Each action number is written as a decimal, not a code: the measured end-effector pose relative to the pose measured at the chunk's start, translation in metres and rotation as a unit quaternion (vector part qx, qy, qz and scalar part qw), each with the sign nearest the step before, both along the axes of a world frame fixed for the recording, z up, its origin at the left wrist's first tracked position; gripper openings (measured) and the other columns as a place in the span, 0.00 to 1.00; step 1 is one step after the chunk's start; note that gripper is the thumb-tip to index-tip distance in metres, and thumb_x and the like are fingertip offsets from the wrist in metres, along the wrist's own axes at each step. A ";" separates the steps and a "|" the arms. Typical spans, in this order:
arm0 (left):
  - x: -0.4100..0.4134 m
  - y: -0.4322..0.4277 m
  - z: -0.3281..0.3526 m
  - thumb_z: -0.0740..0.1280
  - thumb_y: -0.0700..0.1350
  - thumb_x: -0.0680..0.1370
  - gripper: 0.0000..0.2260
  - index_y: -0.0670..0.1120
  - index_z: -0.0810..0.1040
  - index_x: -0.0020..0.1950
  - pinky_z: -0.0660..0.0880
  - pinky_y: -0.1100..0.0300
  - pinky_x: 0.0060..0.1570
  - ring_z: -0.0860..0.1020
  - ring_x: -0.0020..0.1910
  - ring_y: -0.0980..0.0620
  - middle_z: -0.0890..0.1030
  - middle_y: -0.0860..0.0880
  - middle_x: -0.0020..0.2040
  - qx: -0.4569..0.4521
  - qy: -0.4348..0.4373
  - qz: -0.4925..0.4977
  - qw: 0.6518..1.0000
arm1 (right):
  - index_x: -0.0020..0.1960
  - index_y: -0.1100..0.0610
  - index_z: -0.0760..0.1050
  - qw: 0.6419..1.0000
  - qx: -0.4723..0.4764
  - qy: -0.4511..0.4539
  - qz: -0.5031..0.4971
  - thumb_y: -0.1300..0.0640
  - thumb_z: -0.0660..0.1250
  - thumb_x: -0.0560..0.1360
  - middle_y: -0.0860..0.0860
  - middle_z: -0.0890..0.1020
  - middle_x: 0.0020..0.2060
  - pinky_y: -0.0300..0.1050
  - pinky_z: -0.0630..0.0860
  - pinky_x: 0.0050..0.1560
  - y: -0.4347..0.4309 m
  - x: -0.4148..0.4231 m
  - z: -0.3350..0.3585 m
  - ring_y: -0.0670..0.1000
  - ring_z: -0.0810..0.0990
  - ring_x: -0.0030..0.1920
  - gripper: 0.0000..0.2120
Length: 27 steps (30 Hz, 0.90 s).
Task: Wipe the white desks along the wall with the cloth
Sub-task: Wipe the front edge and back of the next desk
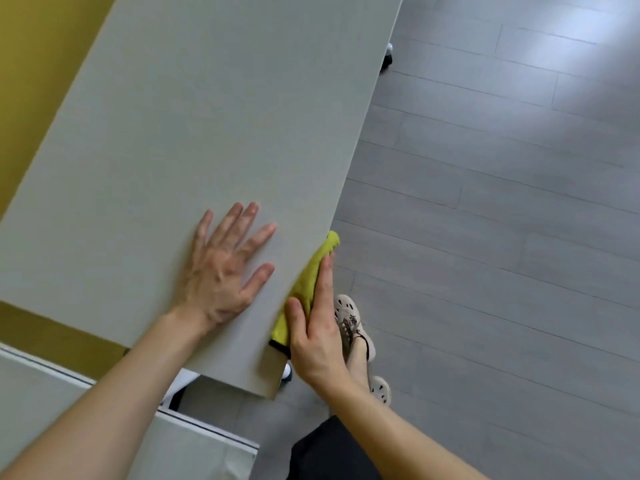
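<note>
Two white desks are counted: a large desk (207, 116) and a near-left desk (52, 407). One yellow cloth (308, 282) is seen. Two hands are shown, the left hand (221, 268) and the right hand (317, 330). Two shoes are counted, a far shoe (348, 315) and a near shoe (380, 389), and two castors, a far castor (387, 57) and a near castor (286, 372).

Bare left hand (221, 268) and right hand (317, 337), forearms uncovered to the frame's lower edge. Dark garment (332, 448) at bottom centre. Pale perforated shoes (349, 320) lower centre, thin dark cord at one ankle.
</note>
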<state>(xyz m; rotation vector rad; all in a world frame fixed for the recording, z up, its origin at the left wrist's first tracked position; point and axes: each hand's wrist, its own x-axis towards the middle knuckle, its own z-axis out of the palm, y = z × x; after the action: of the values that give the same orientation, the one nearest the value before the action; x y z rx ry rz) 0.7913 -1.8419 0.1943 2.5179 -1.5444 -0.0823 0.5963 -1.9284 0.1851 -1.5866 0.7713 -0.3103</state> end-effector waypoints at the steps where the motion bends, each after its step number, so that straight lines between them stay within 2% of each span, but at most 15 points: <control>1: -0.009 0.019 0.000 0.60 0.60 0.85 0.29 0.52 0.67 0.86 0.54 0.30 0.82 0.57 0.88 0.44 0.58 0.47 0.89 0.005 -0.010 0.012 1.000 | 0.88 0.41 0.38 1.000 0.008 0.011 0.004 0.54 0.63 0.88 0.31 0.43 0.86 0.40 0.56 0.84 0.005 -0.003 0.002 0.39 0.51 0.86 0.41; 3: -0.025 0.042 -0.002 0.59 0.60 0.86 0.29 0.53 0.65 0.86 0.53 0.31 0.83 0.55 0.88 0.44 0.57 0.47 0.89 0.006 -0.012 0.035 0.999 | 0.88 0.40 0.38 1.000 0.009 0.020 -0.005 0.54 0.62 0.88 0.33 0.45 0.86 0.42 0.58 0.82 -0.015 0.018 0.002 0.39 0.52 0.86 0.40; 5: -0.032 0.048 -0.006 0.60 0.59 0.85 0.28 0.54 0.67 0.86 0.54 0.31 0.83 0.56 0.88 0.44 0.58 0.47 0.89 -0.006 -0.015 0.051 0.999 | 0.89 0.45 0.40 0.999 -0.012 0.008 -0.048 0.51 0.61 0.87 0.41 0.47 0.88 0.44 0.56 0.83 -0.052 0.053 -0.006 0.42 0.53 0.86 0.39; 7: -0.030 0.045 -0.009 0.61 0.60 0.85 0.28 0.55 0.68 0.85 0.55 0.33 0.83 0.57 0.88 0.45 0.59 0.48 0.88 -0.015 -0.026 0.055 0.998 | 0.89 0.51 0.43 0.996 -0.034 0.022 -0.081 0.49 0.60 0.85 0.48 0.49 0.89 0.52 0.55 0.86 -0.100 0.092 -0.011 0.47 0.53 0.87 0.40; 10: -0.029 0.046 -0.014 0.59 0.61 0.85 0.27 0.56 0.68 0.85 0.55 0.34 0.83 0.57 0.87 0.46 0.59 0.48 0.88 -0.028 -0.032 0.057 0.997 | 0.89 0.50 0.45 0.993 -0.044 0.037 -0.100 0.51 0.60 0.85 0.48 0.51 0.89 0.57 0.57 0.86 -0.132 0.116 -0.018 0.49 0.55 0.87 0.39; 12: -0.029 0.046 -0.016 0.59 0.61 0.85 0.27 0.56 0.68 0.85 0.55 0.34 0.83 0.57 0.88 0.46 0.59 0.49 0.88 -0.031 -0.035 0.060 0.997 | 0.89 0.52 0.46 0.992 -0.057 0.023 -0.107 0.52 0.60 0.85 0.48 0.51 0.89 0.51 0.56 0.86 -0.105 0.102 -0.015 0.49 0.54 0.87 0.38; 14: -0.028 0.046 -0.016 0.59 0.61 0.85 0.27 0.56 0.68 0.85 0.55 0.35 0.83 0.58 0.87 0.46 0.60 0.49 0.88 -0.035 -0.038 0.060 0.997 | 0.89 0.54 0.46 0.993 -0.063 -0.012 -0.095 0.55 0.61 0.86 0.48 0.49 0.89 0.37 0.51 0.84 -0.042 0.061 -0.010 0.46 0.50 0.87 0.37; 17: -0.029 0.046 -0.017 0.59 0.60 0.85 0.27 0.56 0.68 0.85 0.55 0.35 0.83 0.59 0.87 0.46 0.61 0.48 0.88 -0.040 -0.044 0.060 0.996 | 0.88 0.46 0.40 1.000 0.008 -0.004 -0.030 0.59 0.62 0.88 0.39 0.43 0.88 0.22 0.48 0.75 0.061 -0.022 0.007 0.40 0.47 0.87 0.39; 19: -0.029 0.045 -0.017 0.59 0.60 0.85 0.27 0.56 0.68 0.85 0.55 0.35 0.83 0.59 0.87 0.46 0.61 0.48 0.88 -0.042 -0.043 0.062 0.996 | 0.87 0.43 0.37 0.999 0.030 0.018 -0.007 0.57 0.62 0.88 0.36 0.41 0.87 0.18 0.46 0.70 0.080 -0.042 0.019 0.36 0.45 0.85 0.40; 21: -0.029 0.044 -0.016 0.59 0.60 0.85 0.27 0.56 0.68 0.85 0.55 0.35 0.83 0.59 0.87 0.46 0.61 0.48 0.88 -0.043 -0.046 0.063 0.996 | 0.88 0.48 0.39 1.000 0.001 0.001 -0.010 0.54 0.61 0.87 0.40 0.42 0.88 0.23 0.47 0.75 0.053 -0.019 0.015 0.37 0.46 0.85 0.39; 23: -0.028 0.045 -0.016 0.59 0.60 0.85 0.27 0.56 0.68 0.85 0.55 0.34 0.83 0.59 0.87 0.45 0.61 0.48 0.88 -0.043 -0.047 0.063 0.996 | 0.89 0.51 0.42 0.999 -0.026 -0.005 -0.035 0.51 0.60 0.85 0.47 0.47 0.89 0.38 0.52 0.84 0.004 0.021 -0.001 0.44 0.50 0.87 0.40; 25: -0.029 0.045 -0.017 0.59 0.61 0.85 0.27 0.56 0.68 0.85 0.55 0.35 0.83 0.58 0.87 0.46 0.60 0.48 0.88 -0.042 -0.048 0.063 0.996 | 0.89 0.54 0.43 0.997 -0.044 0.012 -0.062 0.49 0.60 0.83 0.51 0.50 0.89 0.49 0.53 0.87 -0.054 0.061 -0.014 0.49 0.52 0.87 0.40; 27: -0.029 0.044 -0.017 0.59 0.61 0.86 0.27 0.57 0.67 0.85 0.54 0.35 0.83 0.58 0.87 0.46 0.60 0.48 0.88 -0.041 -0.051 0.063 0.996 | 0.89 0.54 0.45 0.995 -0.049 0.017 -0.084 0.49 0.60 0.83 0.51 0.50 0.89 0.46 0.50 0.86 -0.090 0.087 -0.015 0.50 0.53 0.87 0.40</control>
<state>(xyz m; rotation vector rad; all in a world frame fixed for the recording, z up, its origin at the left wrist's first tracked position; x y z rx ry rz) 0.7628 -1.7979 0.1772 2.5831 -1.3892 0.1272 0.6835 -2.0185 0.1700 -1.6254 0.9308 -0.4494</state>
